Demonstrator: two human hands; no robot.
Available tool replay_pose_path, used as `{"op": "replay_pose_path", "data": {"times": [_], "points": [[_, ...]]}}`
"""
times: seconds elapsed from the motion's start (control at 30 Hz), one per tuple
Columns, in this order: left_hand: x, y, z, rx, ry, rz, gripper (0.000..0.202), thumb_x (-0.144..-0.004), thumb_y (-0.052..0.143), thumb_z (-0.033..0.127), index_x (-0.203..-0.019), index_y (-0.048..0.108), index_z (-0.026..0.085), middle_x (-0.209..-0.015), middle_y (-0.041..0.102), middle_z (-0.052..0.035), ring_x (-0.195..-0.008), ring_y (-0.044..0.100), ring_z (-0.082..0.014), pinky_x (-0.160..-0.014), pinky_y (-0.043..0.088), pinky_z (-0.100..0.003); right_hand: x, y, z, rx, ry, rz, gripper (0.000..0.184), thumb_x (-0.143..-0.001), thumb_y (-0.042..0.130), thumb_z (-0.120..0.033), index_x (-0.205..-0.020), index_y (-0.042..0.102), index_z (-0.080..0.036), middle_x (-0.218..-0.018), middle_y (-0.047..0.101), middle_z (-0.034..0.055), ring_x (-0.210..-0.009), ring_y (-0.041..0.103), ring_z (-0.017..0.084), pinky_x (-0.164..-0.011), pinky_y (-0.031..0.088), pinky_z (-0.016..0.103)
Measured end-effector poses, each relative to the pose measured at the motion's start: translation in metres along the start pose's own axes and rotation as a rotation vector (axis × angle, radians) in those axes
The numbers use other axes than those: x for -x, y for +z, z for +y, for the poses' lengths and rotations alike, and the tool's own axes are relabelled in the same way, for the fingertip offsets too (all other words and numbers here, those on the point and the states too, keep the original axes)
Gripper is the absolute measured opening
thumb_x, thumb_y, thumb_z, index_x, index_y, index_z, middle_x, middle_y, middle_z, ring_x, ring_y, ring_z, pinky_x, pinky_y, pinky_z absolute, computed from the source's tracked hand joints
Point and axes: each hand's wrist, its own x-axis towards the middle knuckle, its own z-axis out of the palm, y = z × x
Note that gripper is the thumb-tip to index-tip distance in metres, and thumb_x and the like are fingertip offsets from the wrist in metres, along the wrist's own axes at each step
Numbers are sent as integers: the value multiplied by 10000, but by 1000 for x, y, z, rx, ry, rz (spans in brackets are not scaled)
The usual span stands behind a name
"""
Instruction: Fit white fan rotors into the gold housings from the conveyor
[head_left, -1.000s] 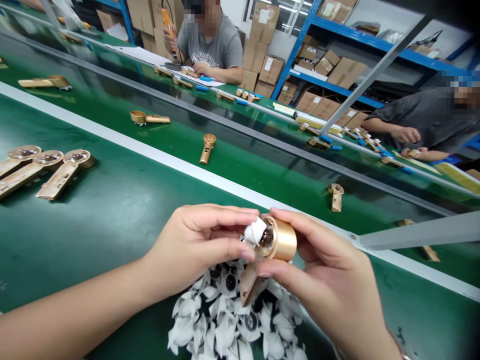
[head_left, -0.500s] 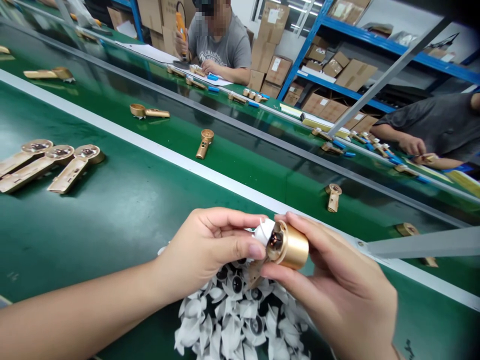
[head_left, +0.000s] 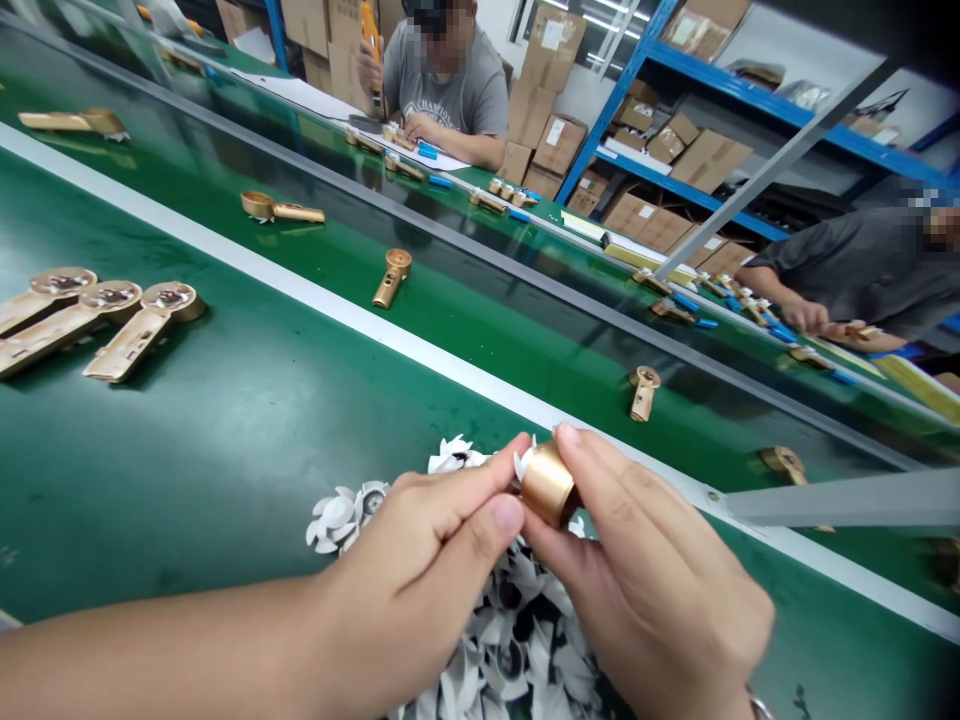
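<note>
In the head view, the left hand [head_left: 420,560] and the right hand [head_left: 645,590] pinch a round gold metal part [head_left: 549,486] between them. It is held just above a heap of white pieces [head_left: 517,640] on the green bench [head_left: 225,450].

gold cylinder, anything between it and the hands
Nothing visible: the gold cylinder is pinched directly between the left hand and the right hand. The pile of white pieces lies below the hands, not between them.
</note>
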Motion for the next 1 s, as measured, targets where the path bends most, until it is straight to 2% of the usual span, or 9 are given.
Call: {"op": "replay_pose_path", "data": {"times": [0.17, 0.23, 0.3, 0.4, 0.5, 0.63, 0.8, 0.9, 1.0], "points": [[-18, -26, 8, -27, -70, -36, 392, -992, 514, 403, -1348, 638, 299, -1197, 745, -18, -1129, 670, -243, -1006, 528, -346, -31, 9, 26, -111, 40, -138, 431, -943, 665, -390, -1268, 649, -107, -1131, 757, 115, -1008, 709, 214, -896, 542, 300], [-30, -42, 10, -96, -174, 45, 392, -970, 538, 435, -1316, 661, 299, -1286, 709, -17, -1224, 623, -249, -1028, 509, -347, -48, 33, 54, -121, 143, -290, 497, -884, 731, -416, -1292, 649, -145, -1101, 751, 97, -977, 699, 235, -884, 540, 341], [-40, -56, 7, -262, -268, 74, 381, -943, 554, 398, -1295, 670, 309, -1342, 674, -17, -1107, 679, -247, -877, 566, -326, -64, 69, 85, -55, 307, -451, 494, -850, 769, -364, -1283, 656, -155, -1087, 732, 111, -990, 685, 259, -903, 527, 383], [-47, -66, -3, -589, -283, -134, 408, -892, 544, 291, -1276, 672, 347, -1417, 606, 4, -787, 699, -176, -575, 514, -268, -80, 124, 122, -12, 412, -558, 358, -895, 719, -351, -1183, 674, -143, -1146, 698, 119, -1032, 670, 258, -920, 530, 441], [-51, -63, -16, -776, -209, -257, 400, -873, 584, 368, -1251, 692, 296, -1320, 651, -22, -857, 670, -188, -631, 504, -269, -82, 142, 139, -13, 453, -595, 335, -957, 638, -382, -1215, 630, -169, -1245, 649, 90, -1078, 650, 234, -936, 532, 470], [-54, -52, -29, -816, -200, -243, 356, -881, 564, 429, -1143, 730, 256, -1081, 709, -43, -911, 648, -222, -741, 496, -302, -49, 82, 143, -34, 459, -542, 460, -944, 627, -417, -1324, 587, -161, -1240, 668, 125, -1034, 668, 242, -927, 534, 433], [-55, -45, -29, -858, -215, -154, 205, -850, 524, 297, -967, 669, 212, -1006, 691, -50, -709, 611, -195, -605, 428, -298, 49, -30, 135, -84, 474, -628, 183, -932, 600, -305, -999, 739, -207, -896, 774, 49, -748, 728, 198, -666, 592, 300], [-55, -44, -26, -855, -225, -15, 158, -846, 567, 319, -939, 631, 209, -869, 700, -35, -655, 614, -194, -589, 424, -287, 108, -58, 123, -87, 473, -620, 169, -943, 575, -259, -911, 733, -210, -858, 768, 48, -710, 734, 195, -613, 605, 293], [-55, -49, -26, -901, -195, 122, 148, -871, 614, 360, -923, 633, 223, -689, 669, 17, -611, 605, -179, -557, 399, -255, 141, -61, 113, -87, 441, -567, 187, -963, 541, -230, -923, 721, -201, -946, 759, 82, -841, 743, 214, -727, 625, 328]]}}
